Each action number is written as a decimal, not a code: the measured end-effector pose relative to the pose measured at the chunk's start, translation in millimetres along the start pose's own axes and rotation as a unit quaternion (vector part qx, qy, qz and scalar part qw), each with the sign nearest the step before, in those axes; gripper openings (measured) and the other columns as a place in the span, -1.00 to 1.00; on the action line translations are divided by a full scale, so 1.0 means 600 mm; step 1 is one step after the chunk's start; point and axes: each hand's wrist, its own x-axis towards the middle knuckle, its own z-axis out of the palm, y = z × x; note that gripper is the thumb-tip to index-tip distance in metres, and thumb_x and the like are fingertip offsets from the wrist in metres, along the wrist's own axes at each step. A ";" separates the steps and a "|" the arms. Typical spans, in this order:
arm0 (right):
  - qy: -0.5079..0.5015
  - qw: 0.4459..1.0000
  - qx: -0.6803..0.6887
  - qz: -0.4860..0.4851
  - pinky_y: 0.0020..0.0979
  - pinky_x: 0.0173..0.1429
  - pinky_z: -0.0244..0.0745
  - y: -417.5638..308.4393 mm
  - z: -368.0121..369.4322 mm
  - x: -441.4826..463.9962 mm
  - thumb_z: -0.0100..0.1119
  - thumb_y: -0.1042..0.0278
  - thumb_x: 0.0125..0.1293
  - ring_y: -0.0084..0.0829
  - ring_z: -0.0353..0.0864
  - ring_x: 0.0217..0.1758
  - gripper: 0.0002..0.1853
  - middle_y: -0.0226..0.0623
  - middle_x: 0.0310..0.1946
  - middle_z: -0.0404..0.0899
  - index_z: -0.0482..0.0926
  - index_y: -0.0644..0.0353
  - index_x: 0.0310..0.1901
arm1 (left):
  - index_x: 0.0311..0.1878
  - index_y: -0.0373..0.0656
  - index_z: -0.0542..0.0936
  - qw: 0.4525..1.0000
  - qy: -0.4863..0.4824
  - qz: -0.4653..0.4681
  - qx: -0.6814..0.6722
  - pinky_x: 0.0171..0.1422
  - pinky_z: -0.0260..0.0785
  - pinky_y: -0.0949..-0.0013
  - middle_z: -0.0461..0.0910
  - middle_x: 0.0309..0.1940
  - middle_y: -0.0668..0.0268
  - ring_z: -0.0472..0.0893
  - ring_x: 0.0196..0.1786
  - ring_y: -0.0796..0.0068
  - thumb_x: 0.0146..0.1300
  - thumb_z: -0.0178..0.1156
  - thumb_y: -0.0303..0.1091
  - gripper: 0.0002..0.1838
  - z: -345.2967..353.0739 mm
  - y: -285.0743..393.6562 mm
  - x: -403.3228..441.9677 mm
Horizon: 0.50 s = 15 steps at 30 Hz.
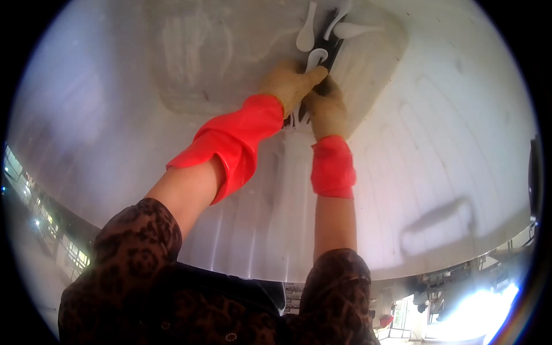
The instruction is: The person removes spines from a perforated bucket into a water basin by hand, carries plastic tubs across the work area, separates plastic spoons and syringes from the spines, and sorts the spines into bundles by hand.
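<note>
Both my hands wear tan gloves with red cuffs and meet low inside a large white tub (276, 190). My left hand (287, 85) is closed at the handle end of a white soup spoon (317, 57), whose bowl shows beyond the thumb. My right hand (328, 112) has its fingers curled in against the left; what they grip is hidden. Under the hands runs a long dark object (332, 46), partly covered. Thin pale and dark pieces (294, 122), too small to name, show below the hands.
Beyond my hands lie more white spoons: one to the left (306, 35), one pointing right (353, 30), and one on the dark object (338, 20). The tub's curved walls surround my arms, with a handle-shaped outline (437, 224) at the near right.
</note>
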 end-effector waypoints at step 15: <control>0.024 0.954 -0.201 -0.222 -0.21 -0.16 0.35 -0.014 0.128 -0.069 0.00 0.28 0.05 -0.06 0.43 -0.26 -0.71 -0.12 -0.31 0.45 0.38 0.25 -0.22 | -0.31 -0.29 0.50 0.906 -0.075 -0.054 -0.412 -0.19 0.32 0.45 0.48 -0.39 0.29 0.45 -0.27 0.53 0.01 0.18 -0.33 -0.76 -0.052 -0.088 0.005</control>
